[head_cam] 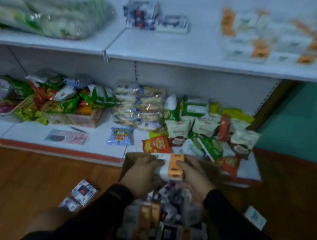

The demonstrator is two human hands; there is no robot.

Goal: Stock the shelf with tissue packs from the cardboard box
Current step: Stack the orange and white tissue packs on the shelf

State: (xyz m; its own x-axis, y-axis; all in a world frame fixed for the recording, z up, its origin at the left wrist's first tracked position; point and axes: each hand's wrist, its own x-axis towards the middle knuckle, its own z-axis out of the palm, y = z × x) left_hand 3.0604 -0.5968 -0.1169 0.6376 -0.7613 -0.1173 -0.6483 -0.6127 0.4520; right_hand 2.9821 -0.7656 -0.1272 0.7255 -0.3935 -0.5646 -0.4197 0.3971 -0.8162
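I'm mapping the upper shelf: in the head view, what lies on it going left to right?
Green-and-white bagged packs → dark blue-and-white packs → orange-and-white tissue packs.

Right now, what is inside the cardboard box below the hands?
The cardboard box holds jumbled tissue packs, some orange-and-white, others dark-printed. Both hands, left hand and right hand, hold an orange-and-white pack above them. The arms and upper packs hide the box's bottom.
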